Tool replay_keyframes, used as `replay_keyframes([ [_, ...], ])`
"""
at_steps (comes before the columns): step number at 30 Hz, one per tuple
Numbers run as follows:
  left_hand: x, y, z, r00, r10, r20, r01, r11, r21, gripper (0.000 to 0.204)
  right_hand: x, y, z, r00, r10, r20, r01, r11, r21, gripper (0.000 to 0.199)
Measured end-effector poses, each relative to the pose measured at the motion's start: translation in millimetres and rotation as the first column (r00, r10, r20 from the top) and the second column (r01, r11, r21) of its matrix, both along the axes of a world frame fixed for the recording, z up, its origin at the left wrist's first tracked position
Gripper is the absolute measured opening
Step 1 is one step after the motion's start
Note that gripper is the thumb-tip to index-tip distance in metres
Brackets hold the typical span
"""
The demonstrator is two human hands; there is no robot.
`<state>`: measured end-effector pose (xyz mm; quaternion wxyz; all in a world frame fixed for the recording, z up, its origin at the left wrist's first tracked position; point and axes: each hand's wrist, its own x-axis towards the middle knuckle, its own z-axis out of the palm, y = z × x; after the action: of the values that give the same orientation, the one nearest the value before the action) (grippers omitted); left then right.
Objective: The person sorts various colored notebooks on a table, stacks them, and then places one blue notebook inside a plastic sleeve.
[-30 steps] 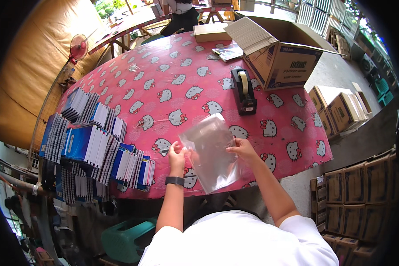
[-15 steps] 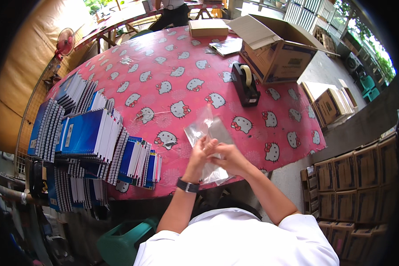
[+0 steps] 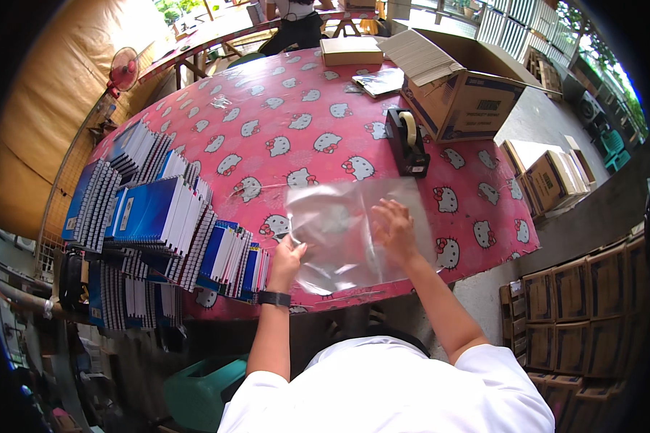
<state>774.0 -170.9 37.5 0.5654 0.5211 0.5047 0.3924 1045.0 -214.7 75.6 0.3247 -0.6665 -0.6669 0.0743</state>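
At table (image 3: 267, 137) edge | left hand (image 3: 287, 258) pinches bag (image 3: 339, 231), right hand (image 3: 393, 229) flat, fingers spread | notebooks (image 3: 159, 224) left, dispenser (image 3: 406, 141) beyond | box (image 3: 458, 97) open.

Packing workshop, stacked notebooks (image 3: 159, 216), open carton (image 3: 462, 94), tape dispenser (image 3: 407, 143), boxed stock (image 3: 585, 310)

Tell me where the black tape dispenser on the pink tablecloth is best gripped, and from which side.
Probably across the narrow body of the tape dispenser, coming from above. It stands upright and long, its flat flanks clear on both sides; the cardboard box is close on its right but apart. Avoid the tape roll on top and the near end, where the cutter likely sits.
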Motion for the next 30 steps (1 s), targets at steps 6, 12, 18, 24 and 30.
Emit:
replay_keyframes([
  [6,49.7,-21.1,24.6,0.498,0.479,-0.723,-0.023,0.841,0.541,0.063,-8.3,-15.3,-62.1,0.905,0.183,0.384,-0.097,0.968,-0.232,0.058],
  [12,104.2,-45.1,-12.4,0.335,0.337,-0.88,0.488,0.737,0.468,0.063,-2.8,-16.8,-42.8,0.9,0.205,0.384,-0.107,0.959,-0.261,0.06],
  [18,98.2,-56.1,-10.6,0.407,0.156,-0.9,0.46,0.816,0.35,0.059,42.5,-28.4,-49.0,0.903,0.256,0.344,-0.157,0.944,-0.29,0.062],
  [24,102.8,-48.8,14.4,0.406,0.056,-0.912,0.474,0.841,0.262,0.055,-15.1,21.1,49.0,0.913,0.389,0.127,-0.364,0.913,-0.183,0.054],
  [30,47.4,-78.7,91.7,0.915,0.357,-0.188,-0.055,0.573,0.818,0.036,-162.9,70.2,199.0,0.442,0.263,-0.858,-0.64,0.762,-0.095,0.065],
])
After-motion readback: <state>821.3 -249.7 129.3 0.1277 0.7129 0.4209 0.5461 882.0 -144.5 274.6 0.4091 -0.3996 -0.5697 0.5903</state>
